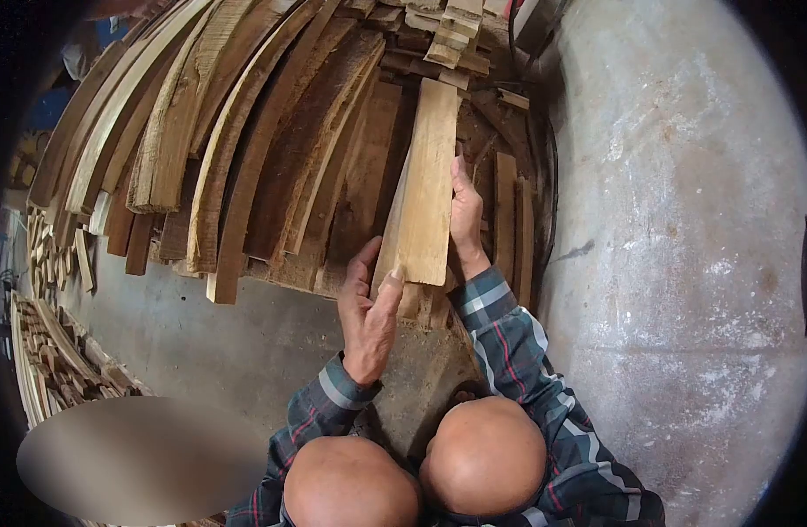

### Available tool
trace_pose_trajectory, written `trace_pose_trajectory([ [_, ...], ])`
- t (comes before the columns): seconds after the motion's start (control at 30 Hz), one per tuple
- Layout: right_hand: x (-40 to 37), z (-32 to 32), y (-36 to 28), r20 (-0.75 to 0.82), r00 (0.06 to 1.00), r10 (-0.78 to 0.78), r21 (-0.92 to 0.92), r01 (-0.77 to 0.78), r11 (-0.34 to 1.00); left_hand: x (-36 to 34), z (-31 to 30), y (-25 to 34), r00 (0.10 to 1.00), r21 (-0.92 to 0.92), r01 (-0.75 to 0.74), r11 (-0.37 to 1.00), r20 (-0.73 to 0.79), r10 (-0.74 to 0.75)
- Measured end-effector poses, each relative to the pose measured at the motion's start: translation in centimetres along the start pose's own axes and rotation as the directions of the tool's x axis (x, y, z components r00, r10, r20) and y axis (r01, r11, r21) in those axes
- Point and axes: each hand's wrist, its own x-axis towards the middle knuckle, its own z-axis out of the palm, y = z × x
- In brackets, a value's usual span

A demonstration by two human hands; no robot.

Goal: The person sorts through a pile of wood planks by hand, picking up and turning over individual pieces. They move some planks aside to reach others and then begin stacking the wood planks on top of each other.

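Board (428, 180) pale yellow-brown, flat, long, square-ended, gripped by left hand (366, 321) at near end and right hand (465, 215) along one edge, above rough, darker planks (271, 162).

Head camera: the single view came from the wearer's head, looking forward and steeply down.
Knees (482, 457): they came nearest the lens, large at the bottom, seen from above.
Hands: the left hand (368, 325) and right hand (466, 215) showed near mid-view, farther off than the knees, about the wood pile's near edge.
Board (428, 184): its broad face turned up to the camera, its length running away.
Wood pile (263, 149): viewed from its near edge, it reached the top of the view.
Grey surface (676, 220): it filled the right side.
View rim: the wide, rounded field ended in dark corners; a blurred oval covered the lower left.
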Motion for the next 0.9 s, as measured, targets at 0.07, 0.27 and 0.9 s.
trace_pose_trajectory([
  [0.07, 0.3, -0.1, 0.8, 0.024, 0.989, -0.145, -0.263, 0.146, 0.954, 0.1, 0.2, -0.1, 0.999, 0.039, -0.029, 0.999, -0.017, 0.03],
  [0.27, -0.1, 2.5, -1.1, -0.028, 0.998, 0.049, -0.005, -0.049, 0.999, 0.3, -0.9, -0.1, 0.943, 0.696, -0.286, 0.659, 0.081, 0.323],
  [0.9, -3.0, 4.1, -3.5, -0.12, 0.969, 0.214, -0.093, -0.225, 0.97, 1.6, -4.8, 16.9, 0.763, 0.966, 0.043, -0.257, 0.134, 0.632],
])
